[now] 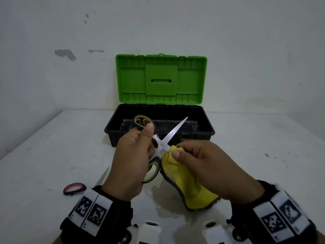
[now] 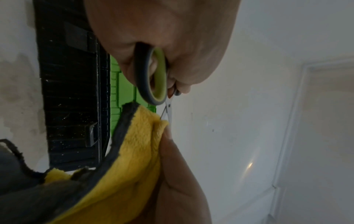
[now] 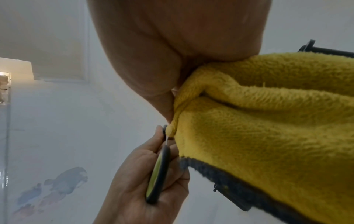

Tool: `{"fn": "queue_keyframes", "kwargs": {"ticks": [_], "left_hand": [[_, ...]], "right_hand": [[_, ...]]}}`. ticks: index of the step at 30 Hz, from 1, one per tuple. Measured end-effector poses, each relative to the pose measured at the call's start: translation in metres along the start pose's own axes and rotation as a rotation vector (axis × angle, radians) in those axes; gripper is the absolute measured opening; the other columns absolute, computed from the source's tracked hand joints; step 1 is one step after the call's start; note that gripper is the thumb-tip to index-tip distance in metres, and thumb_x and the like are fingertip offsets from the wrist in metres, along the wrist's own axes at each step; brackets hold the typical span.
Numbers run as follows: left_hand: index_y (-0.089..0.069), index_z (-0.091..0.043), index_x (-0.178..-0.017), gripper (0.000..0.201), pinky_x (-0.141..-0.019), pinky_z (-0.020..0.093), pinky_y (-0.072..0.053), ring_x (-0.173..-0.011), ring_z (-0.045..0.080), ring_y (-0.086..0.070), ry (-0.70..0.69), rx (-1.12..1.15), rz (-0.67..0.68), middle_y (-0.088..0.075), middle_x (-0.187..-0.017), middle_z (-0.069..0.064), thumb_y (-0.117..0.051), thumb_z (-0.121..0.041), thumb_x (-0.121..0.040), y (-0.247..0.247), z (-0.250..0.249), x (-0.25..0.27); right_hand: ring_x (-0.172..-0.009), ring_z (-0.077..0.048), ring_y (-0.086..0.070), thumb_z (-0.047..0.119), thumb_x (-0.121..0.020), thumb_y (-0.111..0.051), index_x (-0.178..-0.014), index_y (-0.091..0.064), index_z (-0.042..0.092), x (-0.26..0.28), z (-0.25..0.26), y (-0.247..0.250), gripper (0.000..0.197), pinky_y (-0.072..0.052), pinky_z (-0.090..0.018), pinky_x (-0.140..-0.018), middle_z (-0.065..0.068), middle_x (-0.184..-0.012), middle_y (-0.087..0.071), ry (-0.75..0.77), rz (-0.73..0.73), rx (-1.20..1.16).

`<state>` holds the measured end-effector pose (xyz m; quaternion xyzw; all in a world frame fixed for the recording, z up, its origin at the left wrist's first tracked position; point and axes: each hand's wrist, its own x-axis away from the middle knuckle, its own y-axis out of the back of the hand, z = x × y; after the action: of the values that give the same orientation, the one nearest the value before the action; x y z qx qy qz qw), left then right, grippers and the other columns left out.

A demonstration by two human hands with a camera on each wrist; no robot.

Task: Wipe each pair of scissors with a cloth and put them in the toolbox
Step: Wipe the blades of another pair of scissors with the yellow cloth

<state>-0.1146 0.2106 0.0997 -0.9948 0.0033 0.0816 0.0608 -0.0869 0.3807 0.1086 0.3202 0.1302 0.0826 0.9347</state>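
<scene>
Fingers: left hand [image 1: 130,161] curls round the scissors [image 1: 162,143] handles; right hand [image 1: 207,166] pinches fluffy yellow cloth [image 1: 190,184] on one steel blade.
Scissors: blades spread open, held before the toolbox [image 1: 207,131].
Toolbox: black plastic, green lid up.
Surface: white stained table [image 1: 52,147], scuffed white wall.

Open toolbox [image 1: 159,128] mouth unobstructed just beyond raised scissors [image 1: 173,132]; pink-handled scissors [image 1: 74,188] near-left
</scene>
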Motion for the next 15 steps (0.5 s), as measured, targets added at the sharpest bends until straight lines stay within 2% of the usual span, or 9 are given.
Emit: {"fn": "queue_keyframes", "kwargs": {"ticks": [5, 8, 10, 12, 15], "left_hand": [[-0.041, -0.02, -0.059, 0.045, -0.037, 0.02, -0.019, -0.041, 0.009, -0.019, 0.003, -0.004, 0.004, -0.025, -0.051, -0.004, -0.05, -0.036, -0.099, -0.001, 0.0, 0.001], [-0.049, -0.025, -0.049, 0.052, -0.041, 0.022, -0.016, -0.042, 0.011, -0.018, 0.05, 0.015, -0.008, -0.024, -0.052, -0.003, -0.05, -0.038, -0.099, 0.002, 0.001, 0.0], [-0.051, -0.025, -0.046, 0.054, -0.042, 0.024, -0.015, -0.043, 0.012, -0.017, 0.073, 0.016, -0.011, -0.024, -0.053, -0.002, -0.05, -0.039, -0.099, 0.005, 0.002, -0.001], [-0.053, -0.027, -0.044, 0.056, -0.042, 0.024, -0.016, -0.044, 0.012, -0.018, 0.081, -0.006, -0.004, -0.025, -0.053, -0.002, -0.05, -0.04, -0.098, 0.007, 0.001, 0.0], [-0.053, -0.026, -0.045, 0.056, -0.039, 0.021, -0.019, -0.04, 0.009, -0.02, 0.093, -0.013, -0.013, -0.026, -0.051, -0.004, -0.051, -0.041, -0.098, 0.011, -0.001, 0.0]], "right_hand": [[-0.065, -0.025, -0.055, 0.037, -0.099, -0.052, -0.076, -0.063, 0.011, 0.007, -0.004, 0.002, 0.036, -0.045, -0.037, -0.059, -0.01, -0.07, -0.058, -0.007, -0.028, 0.014], [-0.054, -0.006, -0.044, 0.036, -0.098, -0.053, -0.073, -0.06, 0.01, 0.011, -0.01, 0.004, 0.037, -0.036, -0.022, -0.054, 0.002, -0.06, -0.047, -0.026, -0.032, 0.028], [-0.053, -0.003, -0.042, 0.036, -0.097, -0.053, -0.074, -0.061, 0.009, 0.014, -0.012, 0.006, 0.036, -0.033, -0.015, -0.052, 0.005, -0.059, -0.045, -0.036, -0.023, 0.034], [-0.053, -0.003, -0.044, 0.038, -0.097, -0.053, -0.077, -0.065, 0.012, 0.017, -0.012, 0.008, 0.035, -0.034, -0.015, -0.051, -0.001, -0.061, -0.05, -0.039, -0.001, 0.046], [-0.061, -0.009, -0.056, 0.04, -0.096, -0.053, -0.08, -0.067, 0.016, 0.02, -0.013, 0.017, 0.032, -0.043, -0.024, -0.057, -0.003, -0.074, -0.062, -0.049, 0.051, 0.097]]}}
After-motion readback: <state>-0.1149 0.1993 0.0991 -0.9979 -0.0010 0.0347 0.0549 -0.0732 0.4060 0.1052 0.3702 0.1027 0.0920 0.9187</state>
